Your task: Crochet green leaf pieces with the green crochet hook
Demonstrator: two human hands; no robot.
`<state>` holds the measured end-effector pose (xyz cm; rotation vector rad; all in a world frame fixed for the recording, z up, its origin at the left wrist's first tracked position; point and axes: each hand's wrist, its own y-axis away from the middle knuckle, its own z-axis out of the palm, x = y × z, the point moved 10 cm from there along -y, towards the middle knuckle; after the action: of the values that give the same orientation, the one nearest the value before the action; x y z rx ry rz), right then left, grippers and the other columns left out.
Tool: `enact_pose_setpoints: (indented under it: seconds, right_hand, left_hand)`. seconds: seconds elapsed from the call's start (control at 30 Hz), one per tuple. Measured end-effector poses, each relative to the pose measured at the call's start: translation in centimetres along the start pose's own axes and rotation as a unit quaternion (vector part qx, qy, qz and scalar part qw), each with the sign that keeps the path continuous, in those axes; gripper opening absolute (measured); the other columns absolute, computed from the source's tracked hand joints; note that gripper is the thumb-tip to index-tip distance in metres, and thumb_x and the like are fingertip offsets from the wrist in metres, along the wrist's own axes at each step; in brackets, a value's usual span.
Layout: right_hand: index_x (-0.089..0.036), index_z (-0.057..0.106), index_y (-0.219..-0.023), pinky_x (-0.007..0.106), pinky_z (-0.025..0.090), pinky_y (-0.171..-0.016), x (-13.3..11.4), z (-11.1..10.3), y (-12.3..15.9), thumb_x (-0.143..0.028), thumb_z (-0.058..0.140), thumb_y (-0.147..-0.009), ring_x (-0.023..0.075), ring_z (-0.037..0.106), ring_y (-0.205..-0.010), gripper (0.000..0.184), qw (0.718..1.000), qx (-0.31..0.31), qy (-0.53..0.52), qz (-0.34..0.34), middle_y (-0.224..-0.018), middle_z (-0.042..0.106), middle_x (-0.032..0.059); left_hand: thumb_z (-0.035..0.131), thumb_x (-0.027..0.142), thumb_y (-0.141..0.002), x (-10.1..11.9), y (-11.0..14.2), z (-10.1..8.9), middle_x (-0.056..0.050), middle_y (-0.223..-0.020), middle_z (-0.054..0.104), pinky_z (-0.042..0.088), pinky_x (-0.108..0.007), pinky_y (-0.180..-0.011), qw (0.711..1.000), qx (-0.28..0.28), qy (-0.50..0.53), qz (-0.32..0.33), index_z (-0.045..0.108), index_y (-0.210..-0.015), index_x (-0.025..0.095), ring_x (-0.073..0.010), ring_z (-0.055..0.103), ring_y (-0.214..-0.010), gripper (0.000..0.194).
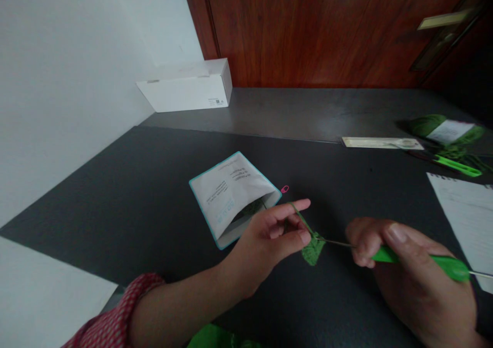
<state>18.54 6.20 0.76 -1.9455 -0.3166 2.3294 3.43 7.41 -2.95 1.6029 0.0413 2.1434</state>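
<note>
My left hand (275, 230) pinches a small green crocheted piece (313, 250) between thumb and finger, with green yarn (298, 212) running over the stretched index finger. My right hand (408, 266) is closed round a green-handled crochet hook (442, 263); its metal tip reaches into the green piece. Both hands hover just above the dark table (154, 194). The yarn leads back into a white pouch with a teal edge (233, 196) lying behind my left hand.
A tiny pink stitch marker (284, 189) lies beside the pouch. A white box (188, 86) stands at the far left by the wall. At the right are a green yarn skein (442, 127), green-handled scissors (456, 166), a flat card (381, 142) and a white paper sheet (468, 219).
</note>
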Motion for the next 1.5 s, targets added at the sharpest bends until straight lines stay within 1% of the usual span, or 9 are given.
enact_pose_setpoints:
  seconds: [0.17, 0.33, 0.5, 0.67, 0.87, 1.07, 1.3, 1.4, 1.5]
  right_hand:
    - [-0.021, 0.07, -0.067, 0.031, 0.041, -0.049, -0.2, -0.1, 0.0, -0.029, 0.046, -0.095, 0.0192, 0.052, -0.058, 0.037, 1.0, 0.014, 0.003, -0.006, -0.057, 0.06, 0.006]
    - [-0.021, 0.071, -0.069, 0.031, 0.042, -0.049, 0.0, -0.1, 0.1, -0.029, 0.045, -0.095, 0.0191, 0.051, -0.058, 0.037, 1.0, 0.013, -0.003, -0.009, -0.058, 0.06, 0.006]
    - [-0.021, 0.07, -0.069, 0.031, 0.042, -0.05, 0.1, -0.1, 0.1, -0.029, 0.046, -0.095, 0.0196, 0.052, -0.061, 0.037, 1.0, 0.017, -0.004, -0.001, -0.058, 0.059, 0.0061]
    - [-0.022, 0.07, -0.069, 0.032, 0.041, -0.05, 0.0, -0.2, 0.3, -0.032, 0.048, -0.093, 0.0198, 0.052, -0.059, 0.034, 1.0, 0.024, -0.001, -0.007, -0.059, 0.06, 0.006]
    - [-0.021, 0.071, -0.075, 0.031, 0.042, -0.052, -0.3, -0.1, 0.6, -0.027, 0.045, -0.095, 0.0189, 0.052, -0.062, 0.034, 1.0, 0.016, -0.008, -0.022, -0.062, 0.061, 0.0058]
    - [-0.022, 0.069, -0.07, 0.028, 0.044, -0.054, 0.1, -0.3, 0.5, -0.034, 0.047, -0.095, 0.0173, 0.05, -0.062, 0.036, 0.999, 0.036, -0.006, -0.007, -0.06, 0.061, 0.0031]
    - [-0.021, 0.07, -0.072, 0.026, 0.044, -0.057, 0.6, 0.1, 0.3, -0.031, 0.045, -0.097, 0.0156, 0.05, -0.063, 0.036, 0.999, 0.023, -0.037, 0.0, -0.062, 0.061, 0.0024]
    - [-0.02, 0.07, -0.072, 0.026, 0.045, -0.059, 1.5, 0.2, 0.0, -0.033, 0.047, -0.097, 0.0146, 0.05, -0.062, 0.036, 0.996, 0.024, -0.075, 0.033, -0.061, 0.06, 0.0017]
    - [-0.02, 0.069, -0.07, 0.024, 0.046, -0.059, 3.3, 0.4, -0.1, -0.038, 0.05, -0.095, 0.013, 0.05, -0.06, 0.036, 0.986, 0.029, -0.126, 0.107, -0.06, 0.058, 0.0003]
  left_hand:
    - [0.073, 0.02, -0.073, 0.0, 0.0, -0.1, 0.002, -0.079, 0.059, 0.043, -0.033, -0.085, 1.0, 0.015, -0.006, -0.003, 0.066, -0.12, 0.022, -0.0128, 0.054, -0.076, 0.047]
    - [0.072, 0.019, -0.075, -0.1, 0.0, 0.1, 0.002, -0.08, 0.06, 0.043, -0.03, -0.082, 1.0, 0.001, -0.005, 0.0, 0.065, -0.122, 0.022, -0.0116, 0.054, -0.076, 0.048]
    - [0.072, 0.017, -0.074, -0.1, -0.2, 0.0, 0.002, -0.079, 0.059, 0.042, -0.032, -0.083, 1.0, 0.001, -0.016, -0.001, 0.066, -0.121, 0.022, -0.012, 0.054, -0.075, 0.047]
    - [0.072, 0.014, -0.074, 0.0, -0.3, -0.1, 0.003, -0.078, 0.059, 0.041, -0.028, -0.083, 1.0, 0.002, 0.022, -0.002, 0.069, -0.115, 0.022, -0.0099, 0.052, -0.076, 0.042]
    - [0.075, 0.018, -0.076, -0.5, -0.2, -0.1, 0.003, -0.081, 0.06, 0.04, -0.024, -0.08, 0.999, 0.005, 0.047, -0.02, 0.065, -0.12, 0.018, -0.0073, 0.052, -0.076, 0.046]
    - [0.075, 0.018, -0.075, -0.5, -0.1, -0.1, 0.004, -0.08, 0.06, 0.04, -0.022, -0.077, 0.999, 0.006, 0.044, -0.014, 0.066, -0.12, 0.018, -0.006, 0.052, -0.074, 0.046]
    - [0.076, 0.018, -0.076, -0.6, -0.2, 0.0, 0.005, -0.08, 0.06, 0.041, -0.021, -0.076, 0.998, -0.002, 0.051, -0.025, 0.065, -0.12, 0.018, -0.0049, 0.053, -0.075, 0.045]
    - [0.077, 0.017, -0.075, -0.5, -0.3, 0.3, 0.006, -0.078, 0.06, 0.042, -0.021, -0.077, 0.998, -0.015, 0.049, -0.022, 0.062, -0.124, 0.016, -0.0045, 0.054, -0.074, 0.051]
    - [0.079, 0.014, -0.071, -0.4, -0.3, 0.7, 0.006, -0.077, 0.061, 0.043, -0.023, -0.078, 0.999, -0.028, 0.034, -0.022, 0.056, -0.13, 0.015, -0.0055, 0.056, -0.074, 0.063]
